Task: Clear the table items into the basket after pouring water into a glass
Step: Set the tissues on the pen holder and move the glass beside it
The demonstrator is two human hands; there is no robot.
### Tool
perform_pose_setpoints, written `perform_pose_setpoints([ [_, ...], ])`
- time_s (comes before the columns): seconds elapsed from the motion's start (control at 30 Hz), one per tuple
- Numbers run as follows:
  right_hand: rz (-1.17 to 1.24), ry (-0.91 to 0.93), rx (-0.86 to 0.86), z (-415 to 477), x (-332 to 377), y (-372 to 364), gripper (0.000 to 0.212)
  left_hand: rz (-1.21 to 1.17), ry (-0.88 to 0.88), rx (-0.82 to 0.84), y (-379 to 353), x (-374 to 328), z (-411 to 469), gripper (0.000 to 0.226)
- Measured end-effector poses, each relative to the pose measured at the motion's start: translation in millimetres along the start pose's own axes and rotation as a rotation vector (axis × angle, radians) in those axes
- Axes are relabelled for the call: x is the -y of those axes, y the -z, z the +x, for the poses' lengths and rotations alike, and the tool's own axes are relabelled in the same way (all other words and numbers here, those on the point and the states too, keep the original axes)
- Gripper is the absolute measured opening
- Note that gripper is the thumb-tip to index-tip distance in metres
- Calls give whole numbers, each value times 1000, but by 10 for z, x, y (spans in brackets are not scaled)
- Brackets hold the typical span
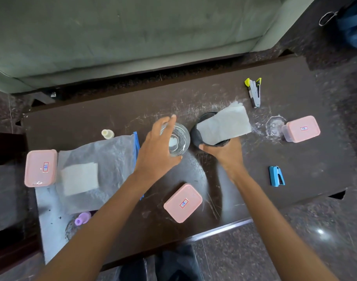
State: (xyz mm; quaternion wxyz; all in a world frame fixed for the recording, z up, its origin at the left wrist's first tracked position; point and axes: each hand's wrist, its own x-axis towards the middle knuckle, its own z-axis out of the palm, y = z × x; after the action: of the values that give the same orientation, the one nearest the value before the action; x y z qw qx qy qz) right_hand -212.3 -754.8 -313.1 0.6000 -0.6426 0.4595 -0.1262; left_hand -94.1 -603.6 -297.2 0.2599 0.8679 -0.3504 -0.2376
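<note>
Gripping the glass [176, 141] from its left, left hand [156, 151]; right hand [225, 152] clasps black cup [199, 136] beside it.

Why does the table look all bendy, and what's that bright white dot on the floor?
Head view: the wide-angle lens curves the table edges; the dot is lamp glare on shiny floor; the left hand at the glass looks slightly motion-blurred.

Dark scratched table [295, 151], three pink lidded boxes [182, 202], clear plastic bag [104, 159], glass [178, 141], black cup [199, 136], two staplers [254, 92], two small bottles [107, 134].
</note>
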Motion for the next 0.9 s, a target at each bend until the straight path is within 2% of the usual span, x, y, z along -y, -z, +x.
perform_pose_setpoints([
  [0.07, -4, -7, 19, 24, 0, -27, 68, -211, 74, -54, -54, 72, -64, 115],
  [0.13, -16, -8, 28, 42, 9, -58, 67, -426, 210, -59, -95, 142, -119, 116],
  [0.23, -26, 18, 58, 54, 3, -72, 63, -730, 335, -29, -146, 178, -166, 89],
  [0.3, -26, 14, 78, 63, -9, -71, 62, -761, 327, -47, -170, 190, -171, 76],
  [0.63, -107, 38, 66, 94, -35, -68, 73, -748, 327, -43, -192, 161, -82, 80],
  [0.9, -150, 77, 31, 65, 11, -85, 57, -741, 368, -39, -211, 158, -90, 80],
])
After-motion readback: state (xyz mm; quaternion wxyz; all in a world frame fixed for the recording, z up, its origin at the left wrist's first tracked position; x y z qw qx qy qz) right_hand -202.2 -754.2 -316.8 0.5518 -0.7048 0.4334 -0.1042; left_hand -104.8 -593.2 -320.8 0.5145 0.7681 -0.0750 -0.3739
